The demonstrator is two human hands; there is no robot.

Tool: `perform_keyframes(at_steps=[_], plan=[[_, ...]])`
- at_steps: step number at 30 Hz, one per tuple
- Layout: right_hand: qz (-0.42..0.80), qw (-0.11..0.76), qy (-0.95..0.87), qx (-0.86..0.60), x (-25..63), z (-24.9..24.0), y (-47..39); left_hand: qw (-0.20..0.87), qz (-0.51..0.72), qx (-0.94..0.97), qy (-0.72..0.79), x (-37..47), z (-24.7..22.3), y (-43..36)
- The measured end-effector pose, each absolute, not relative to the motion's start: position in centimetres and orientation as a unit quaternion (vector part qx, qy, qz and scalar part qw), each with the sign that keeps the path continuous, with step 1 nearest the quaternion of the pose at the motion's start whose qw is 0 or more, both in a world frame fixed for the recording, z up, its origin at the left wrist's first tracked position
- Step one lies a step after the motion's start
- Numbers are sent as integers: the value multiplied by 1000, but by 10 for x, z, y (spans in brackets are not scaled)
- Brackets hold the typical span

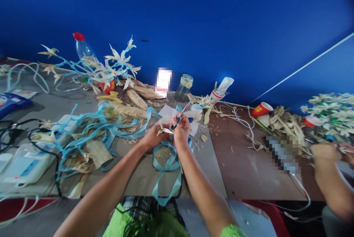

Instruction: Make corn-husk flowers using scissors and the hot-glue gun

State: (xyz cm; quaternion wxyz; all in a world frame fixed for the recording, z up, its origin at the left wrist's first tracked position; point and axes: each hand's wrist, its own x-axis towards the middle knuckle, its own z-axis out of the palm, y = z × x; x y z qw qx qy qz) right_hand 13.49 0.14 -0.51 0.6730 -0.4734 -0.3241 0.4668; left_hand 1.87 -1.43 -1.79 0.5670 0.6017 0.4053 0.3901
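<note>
Both my hands meet over the middle of the table. My left hand point(157, 135) is closed on a pale corn-husk flower point(165, 130), its pointed petals spread out. Close against it, my right hand point(181, 130) is closed round a slim dark metal tool point(185, 110) that points up and away; whether it is scissors I cannot tell. Light-blue ribbon point(166, 163) loops below my hands and hangs over the table edge. White paper point(166, 111) lies just beyond my fingers. Blue-wrapped stems point(83, 128) lie to the left.
Husk flowers on blue branches point(121, 58) stand in a red cup point(107, 86) at the back left. A glass jar point(183, 87) stands by the wall. Corn cobs point(136, 98), cables and a white device point(30, 163) lie left. At right is another person's arm point(329, 170).
</note>
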Motion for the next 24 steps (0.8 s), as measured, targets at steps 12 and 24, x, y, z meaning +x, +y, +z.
perform_keyframes(at_steps=[12,24], plan=[[496,689,-303,-433,143,-3,6,558,414,540,475,14,-9,-15],[492,656,-365,-441,145,-4,6,568,392,574,441,8,-7,-13]])
